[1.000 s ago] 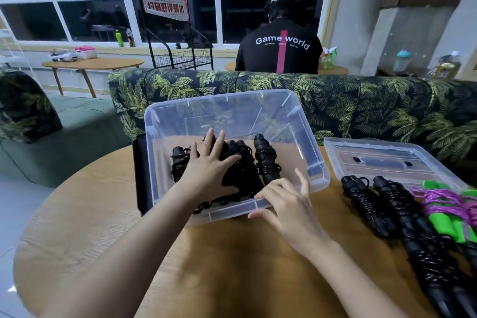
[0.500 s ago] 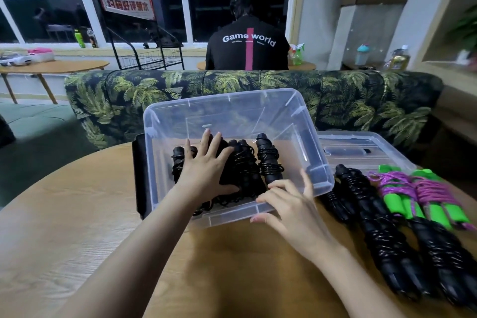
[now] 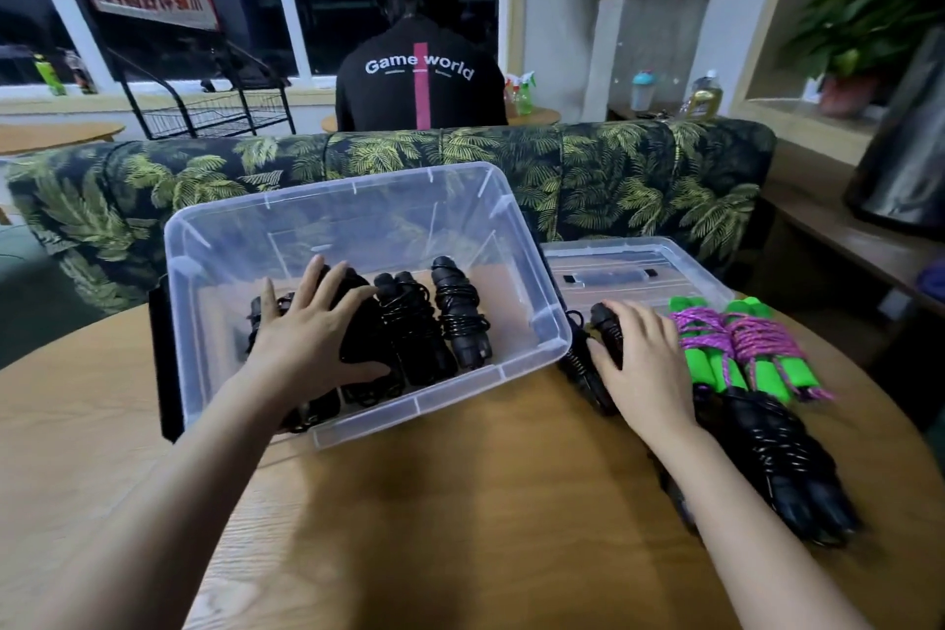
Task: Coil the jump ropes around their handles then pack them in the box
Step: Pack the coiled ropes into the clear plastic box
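Clear plastic box (image 3: 327, 193) sits under our left hand (image 3: 312, 338), which lies flat, fingers spread, on the coiled black ropes (image 3: 457, 317) inside. Our right hand (image 3: 647, 363) covers another black rope (image 3: 604, 322) on the table (image 3: 460, 501); whether it grips, we cannot tell. Green-handled ropes (image 3: 741, 363) lie just right of it.

Black ropes (image 3: 434, 322) in a clear box (image 3: 542, 322); green handles (image 3: 767, 373), purple cord (image 3: 716, 330); palm-leaf sofa (image 3: 613, 169); wood-grain tabletop (image 3: 460, 501).
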`<state>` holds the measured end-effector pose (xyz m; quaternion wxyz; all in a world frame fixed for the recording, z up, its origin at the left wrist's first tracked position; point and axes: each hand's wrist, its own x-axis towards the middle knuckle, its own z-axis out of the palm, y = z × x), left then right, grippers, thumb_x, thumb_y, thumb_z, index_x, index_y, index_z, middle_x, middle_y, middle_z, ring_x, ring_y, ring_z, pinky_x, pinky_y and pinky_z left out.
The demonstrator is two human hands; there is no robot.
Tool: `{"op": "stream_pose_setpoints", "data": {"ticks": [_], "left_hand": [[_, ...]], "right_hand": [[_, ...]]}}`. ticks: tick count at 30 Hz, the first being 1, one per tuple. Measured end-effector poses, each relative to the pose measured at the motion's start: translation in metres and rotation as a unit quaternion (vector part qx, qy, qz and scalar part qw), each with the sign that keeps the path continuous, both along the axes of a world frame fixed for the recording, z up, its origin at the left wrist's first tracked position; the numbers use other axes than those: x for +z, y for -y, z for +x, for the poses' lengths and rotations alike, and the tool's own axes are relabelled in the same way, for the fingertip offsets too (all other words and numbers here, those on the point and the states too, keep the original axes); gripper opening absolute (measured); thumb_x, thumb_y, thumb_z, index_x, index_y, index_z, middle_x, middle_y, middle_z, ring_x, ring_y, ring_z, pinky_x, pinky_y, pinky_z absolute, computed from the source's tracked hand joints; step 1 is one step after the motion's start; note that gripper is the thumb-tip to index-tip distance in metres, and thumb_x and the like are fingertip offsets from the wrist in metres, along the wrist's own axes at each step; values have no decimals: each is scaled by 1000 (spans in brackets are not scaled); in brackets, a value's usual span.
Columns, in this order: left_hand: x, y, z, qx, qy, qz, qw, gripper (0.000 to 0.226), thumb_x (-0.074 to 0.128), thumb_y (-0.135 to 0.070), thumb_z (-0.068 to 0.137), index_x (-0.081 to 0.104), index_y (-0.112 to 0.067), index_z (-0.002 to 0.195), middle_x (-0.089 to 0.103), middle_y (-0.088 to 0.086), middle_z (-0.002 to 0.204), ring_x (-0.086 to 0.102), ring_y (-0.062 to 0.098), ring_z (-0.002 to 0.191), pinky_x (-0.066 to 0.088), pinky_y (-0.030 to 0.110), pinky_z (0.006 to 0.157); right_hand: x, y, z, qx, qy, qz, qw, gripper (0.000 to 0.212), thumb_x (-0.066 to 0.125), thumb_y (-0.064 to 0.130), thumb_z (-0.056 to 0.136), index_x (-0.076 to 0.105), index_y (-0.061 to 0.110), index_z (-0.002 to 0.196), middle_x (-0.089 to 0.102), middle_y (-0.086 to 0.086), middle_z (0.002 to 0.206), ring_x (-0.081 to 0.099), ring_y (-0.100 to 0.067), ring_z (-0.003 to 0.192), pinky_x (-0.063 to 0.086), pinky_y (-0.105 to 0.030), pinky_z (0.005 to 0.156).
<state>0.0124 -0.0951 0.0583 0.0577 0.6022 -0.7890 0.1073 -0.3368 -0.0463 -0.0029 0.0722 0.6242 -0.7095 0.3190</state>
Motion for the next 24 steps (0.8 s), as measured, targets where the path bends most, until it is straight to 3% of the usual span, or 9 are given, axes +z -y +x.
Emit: {"op": "stream_pose_setpoints", "data": {"ticks": [4,7,12,16,20,24], "left_hand": [[-3,3,8,-11,-22,-8,1000,97,67,-74,70,28,-36,150,6,-4,163,-13,21,151,2,70,114],[-4,4,13,-13,-24,-11,1000,98,68,-73,69,29,-35,150,7,-4,163,-12,20,151,2,70,113],[-3,7,16,-14,-30,-7,999,96,67,-73,69,30,-36,149,7,-3,163,-12,20,151,0,70,113],[-2,9,17,-13,-32,-1,999,96,67,-73,70,29,-36,150,5,-4,164,-13,19,151,-1,70,113],[-2,10,19,-8,-33,2,999,96,67,-74,70,28,-37,150,3,-4,164,-13,19,151,-1,70,113],[-3,9,20,-9,-36,0,999,95,67,-73,70,28,-38,149,1,-4,165,-15,18,151,-1,69,112]], "right_hand": [[-6,15,0,17,-108,111,988,77,52,65,88,31,22,150,42,1,151,22,-24,145,13,-41,121],[-10,25,5,25,-145,165,975,91,48,74,85,20,23,155,39,-3,154,10,-24,151,-6,-43,122],[-14,27,13,7,-170,213,962,94,48,76,83,18,23,155,43,-13,149,11,-28,150,-16,-45,120],[-12,16,27,23,-198,174,964,85,55,69,84,31,22,150,47,-16,140,27,-31,142,-14,-47,120],[-20,3,40,29,-179,145,973,78,65,56,84,37,21,147,51,-13,125,54,-31,118,-8,-48,122],[-34,-7,43,6,-168,114,979,76,71,55,80,47,19,143,58,-14,114,63,-32,100,3,-46,123]]}}
